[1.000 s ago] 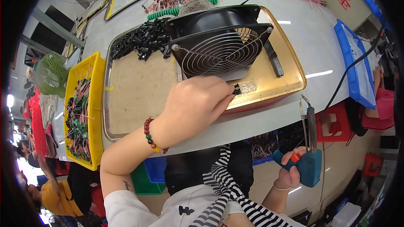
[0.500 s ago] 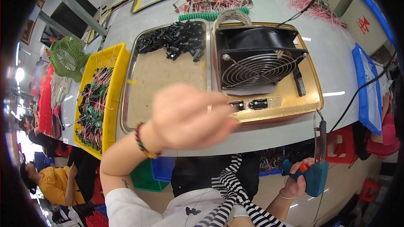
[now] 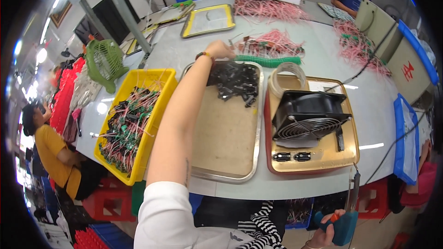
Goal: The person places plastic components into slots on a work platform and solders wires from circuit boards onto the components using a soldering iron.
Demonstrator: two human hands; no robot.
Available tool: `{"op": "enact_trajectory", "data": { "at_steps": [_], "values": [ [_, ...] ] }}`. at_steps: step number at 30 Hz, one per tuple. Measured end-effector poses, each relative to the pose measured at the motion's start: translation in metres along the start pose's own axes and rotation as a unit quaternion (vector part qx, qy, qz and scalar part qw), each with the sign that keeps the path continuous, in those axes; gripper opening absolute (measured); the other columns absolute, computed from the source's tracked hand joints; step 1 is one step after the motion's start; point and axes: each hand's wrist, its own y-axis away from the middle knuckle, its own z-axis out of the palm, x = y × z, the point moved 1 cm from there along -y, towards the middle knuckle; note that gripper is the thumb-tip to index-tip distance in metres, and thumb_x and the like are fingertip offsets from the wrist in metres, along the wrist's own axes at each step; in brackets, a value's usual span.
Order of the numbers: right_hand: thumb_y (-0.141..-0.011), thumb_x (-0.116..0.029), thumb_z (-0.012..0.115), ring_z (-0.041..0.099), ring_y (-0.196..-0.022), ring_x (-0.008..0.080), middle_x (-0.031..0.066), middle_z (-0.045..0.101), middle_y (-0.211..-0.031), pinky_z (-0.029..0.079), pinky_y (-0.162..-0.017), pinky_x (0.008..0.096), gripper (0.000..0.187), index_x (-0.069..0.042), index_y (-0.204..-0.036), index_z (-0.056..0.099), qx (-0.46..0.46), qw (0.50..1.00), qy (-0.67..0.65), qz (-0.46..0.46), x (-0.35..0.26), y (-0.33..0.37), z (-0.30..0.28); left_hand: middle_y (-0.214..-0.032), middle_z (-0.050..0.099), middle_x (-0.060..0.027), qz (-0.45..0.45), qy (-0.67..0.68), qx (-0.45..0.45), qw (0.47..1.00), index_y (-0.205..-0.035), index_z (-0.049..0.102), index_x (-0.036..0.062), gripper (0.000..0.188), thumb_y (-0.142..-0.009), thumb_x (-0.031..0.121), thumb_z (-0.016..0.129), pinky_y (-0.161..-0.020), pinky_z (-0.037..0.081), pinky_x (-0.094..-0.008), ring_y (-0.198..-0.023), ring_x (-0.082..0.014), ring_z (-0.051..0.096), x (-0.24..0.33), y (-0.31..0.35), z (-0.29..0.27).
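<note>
My left hand (image 3: 220,50) is at the upper centre of the frame, its fingers angled down beside the left end of a ridged green plastic tube (image 3: 272,61) and near a tangle of thin pink wires (image 3: 277,41). I cannot tell whether they pinch anything. If they catch a strand, its neighbours could snag and drag along, because the strands cross one another.

My right hand (image 3: 324,235), at the lower right, has its fingers wrapped round a teal plastic soldering gun (image 3: 346,230) with an orange trigger. Its slim metal barrel points up beside the front right corner of a gold metal tray with a red outer side (image 3: 332,159). If the tip is hot and my wrist drifts while I reach away, it could scorch that edge.

Below my left wrist, a silver metal tray with a beige bottom (image 3: 226,157) holds a heap of small black plastic parts (image 3: 237,83) at its far end; my forearm, low over its left side, could brush some loose.

The gold tray carries a square black fan with a wire guard (image 3: 314,115), a ring of clear tape (image 3: 274,83) and, lower left, two black plastic parts (image 3: 302,157) side by side, which a bump could knock askew.

Farther left, a yellow plastic bin (image 3: 159,122) is heaped with green, black and pink wired pieces (image 3: 129,127); some wires overhang its rim and could hook a sleeve
</note>
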Motion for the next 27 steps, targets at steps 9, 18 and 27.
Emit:
{"op": "enact_trajectory", "data": {
  "at_steps": [9, 18, 27],
  "values": [
    [-0.065, -0.004, 0.059, 0.054, -0.070, 0.0229, 0.0176, 0.056, -0.096, 0.047, -0.060, 0.0275, 0.044, 0.005, -0.106, 0.048, -0.049, 0.994, -0.082, -0.051, -0.030, -0.012, 0.050, -0.080, 0.067, -0.0081, -0.088, 0.218, -0.047, 0.971, -0.088, 0.069, 0.0006, 0.029, -0.067, 0.019, 0.074, -0.065, 0.048, -0.0321, -0.067, -0.0172, 0.058, 0.001, 0.002, 0.006],
    [-0.069, 0.001, 0.054, 0.057, -0.067, 0.0256, 0.0188, 0.058, -0.093, 0.051, -0.058, 0.0268, 0.032, 0.006, -0.100, 0.049, 0.035, 0.965, 0.122, -0.230, -0.006, -0.004, 0.013, -0.078, 0.065, -0.0126, -0.109, 0.160, -0.113, 0.975, -0.083, 0.066, -0.0028, 0.031, -0.064, 0.021, 0.069, -0.061, 0.048, -0.0326, -0.065, -0.0194, 0.058, -0.011, -0.027, 0.026],
    [-0.071, 0.001, 0.051, 0.056, -0.075, 0.0282, 0.0218, 0.056, -0.097, 0.052, -0.059, 0.0292, 0.022, 0.008, -0.091, 0.052, -0.011, 0.981, 0.007, -0.192, -0.021, -0.008, 0.028, -0.074, 0.064, -0.0143, -0.113, 0.306, 0.507, 0.798, -0.078, 0.064, 0.0018, 0.026, -0.072, 0.027, 0.067, -0.066, 0.047, -0.0375, -0.068, -0.0287, 0.061, 0.012, 0.001, -0.015]
  ]
}}
